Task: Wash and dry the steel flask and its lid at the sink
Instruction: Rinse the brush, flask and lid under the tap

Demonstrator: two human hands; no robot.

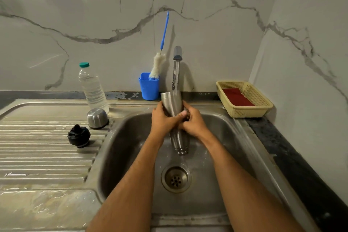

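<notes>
Flask [174, 107] sits inverted over my sink [120, 137], base under the tap [177, 56] stream. From the left: black stopper [79, 135] and steel lid [97, 118] on the drainboard, then left hand [162, 120] and right hand [192, 121], both wrapped around its body.

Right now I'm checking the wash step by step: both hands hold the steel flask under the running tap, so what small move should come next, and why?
Probably turn the tall steel flask a little within the left hand and right hand. Water from the chrome tap falls on its upper end only, so turning it would likely rinse the other sides.
</notes>
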